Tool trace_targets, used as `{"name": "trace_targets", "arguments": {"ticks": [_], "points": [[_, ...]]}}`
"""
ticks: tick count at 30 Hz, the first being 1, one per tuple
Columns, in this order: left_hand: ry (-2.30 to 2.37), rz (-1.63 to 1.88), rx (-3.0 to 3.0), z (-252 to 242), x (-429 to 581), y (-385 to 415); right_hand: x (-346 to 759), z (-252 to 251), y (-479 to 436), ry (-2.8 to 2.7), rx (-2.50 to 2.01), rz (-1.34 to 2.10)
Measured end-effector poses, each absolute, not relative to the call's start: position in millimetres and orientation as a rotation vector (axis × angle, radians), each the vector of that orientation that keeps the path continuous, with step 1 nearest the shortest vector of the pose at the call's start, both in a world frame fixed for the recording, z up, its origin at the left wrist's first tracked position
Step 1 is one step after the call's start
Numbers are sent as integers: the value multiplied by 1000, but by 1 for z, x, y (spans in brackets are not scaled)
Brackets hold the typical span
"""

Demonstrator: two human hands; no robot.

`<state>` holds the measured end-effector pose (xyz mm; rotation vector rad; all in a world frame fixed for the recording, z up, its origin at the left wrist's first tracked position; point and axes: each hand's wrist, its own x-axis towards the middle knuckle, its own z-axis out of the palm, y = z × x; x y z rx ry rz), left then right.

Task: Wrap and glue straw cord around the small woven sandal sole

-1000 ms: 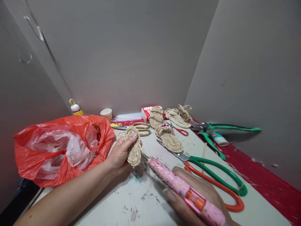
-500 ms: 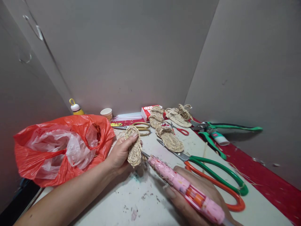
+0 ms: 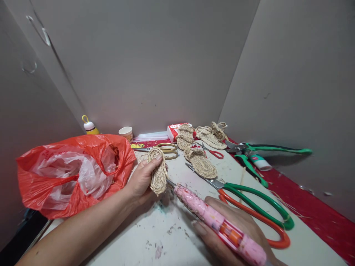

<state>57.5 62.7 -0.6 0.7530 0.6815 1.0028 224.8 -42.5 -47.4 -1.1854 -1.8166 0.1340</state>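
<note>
My left hand pinches a small oval straw-rope sole, thumb on its face, holding it upright above the table. In my right hand is a pink hot glue gun with an orange part on its body. Its thin metal nozzle points at the lower right edge of the sole; whether it touches I cannot tell. Beyond my hands lies a small woven straw slipper, with another straw slipper leaning on a red and white box.
Large scissors with green and orange handles lie at right. Green-handled pruners and small red scissors are behind. A red plastic bag fills the left. Gold-handled scissors, a paper cup and white sticks stand along the wall.
Little differs. Both hands keep the same hold on the sole and the glue gun, and the view has shifted very slightly.
</note>
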Motion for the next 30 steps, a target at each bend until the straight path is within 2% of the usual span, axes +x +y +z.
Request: {"name": "trace_targets", "arguments": {"ticks": [7,30], "points": [[693,1018,742,2,58,63,226,-34,-46,-1863,-1187,258],[705,1057,700,0,59,66,225,-41,-45,-1960,-1190,126]]}}
